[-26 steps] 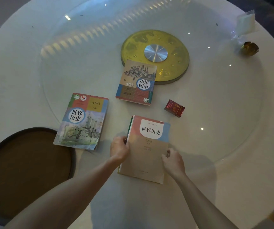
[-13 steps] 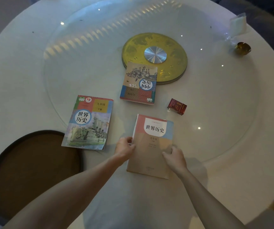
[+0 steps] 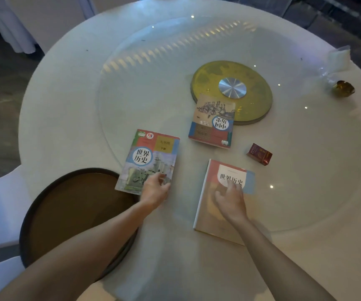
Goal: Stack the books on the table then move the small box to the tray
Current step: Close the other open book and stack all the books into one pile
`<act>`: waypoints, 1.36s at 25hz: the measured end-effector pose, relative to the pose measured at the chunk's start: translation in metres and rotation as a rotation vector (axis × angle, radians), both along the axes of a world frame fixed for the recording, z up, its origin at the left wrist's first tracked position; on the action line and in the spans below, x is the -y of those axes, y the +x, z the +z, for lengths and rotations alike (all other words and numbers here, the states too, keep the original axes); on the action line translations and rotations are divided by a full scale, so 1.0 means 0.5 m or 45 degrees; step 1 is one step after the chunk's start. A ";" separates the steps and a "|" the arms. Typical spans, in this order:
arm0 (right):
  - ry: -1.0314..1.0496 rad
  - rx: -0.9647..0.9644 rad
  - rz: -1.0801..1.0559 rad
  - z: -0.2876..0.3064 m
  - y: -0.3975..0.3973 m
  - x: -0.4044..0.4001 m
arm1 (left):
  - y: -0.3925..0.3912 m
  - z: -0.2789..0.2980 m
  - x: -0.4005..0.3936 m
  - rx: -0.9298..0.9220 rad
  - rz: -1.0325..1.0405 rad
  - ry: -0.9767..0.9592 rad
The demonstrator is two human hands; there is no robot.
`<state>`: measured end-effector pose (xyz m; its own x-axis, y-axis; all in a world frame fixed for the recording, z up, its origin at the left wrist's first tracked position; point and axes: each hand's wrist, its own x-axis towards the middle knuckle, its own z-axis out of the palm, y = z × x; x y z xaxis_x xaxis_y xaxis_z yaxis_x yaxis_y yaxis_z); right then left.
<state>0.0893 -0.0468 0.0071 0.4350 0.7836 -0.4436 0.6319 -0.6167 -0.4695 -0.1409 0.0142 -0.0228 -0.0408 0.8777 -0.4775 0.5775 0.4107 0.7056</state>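
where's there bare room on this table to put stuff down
Bare: the far-left glass beyond the ship-cover book, and the right side past the small red box. The tray is bare too. Crowded: the near centre, among three books and both hands.

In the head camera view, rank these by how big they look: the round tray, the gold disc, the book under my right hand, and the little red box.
Largest to smallest, as seen:
1. Round tray, though it is nearest the camera
2. Gold disc and the book under the right hand: too close to rank, and the disc lies farther off
3. Red box
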 end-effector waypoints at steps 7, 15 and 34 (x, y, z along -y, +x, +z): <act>-0.102 -0.426 0.085 -0.042 -0.161 -0.136 | -0.152 0.001 -0.079 -0.424 0.146 0.062; -0.166 -0.536 -0.066 -0.092 -0.246 -0.209 | -0.202 -0.042 -0.106 -0.279 0.251 -0.110; -0.105 -1.316 -0.648 -0.024 -0.119 -0.156 | -0.090 0.108 -0.126 1.131 0.172 -0.385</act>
<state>0.0296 0.0314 -0.0048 0.0916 0.5736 -0.8140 -0.3610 -0.7427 -0.5640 -0.1860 0.0770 0.0314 0.3546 0.7261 -0.5891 -0.1856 0.6721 0.7168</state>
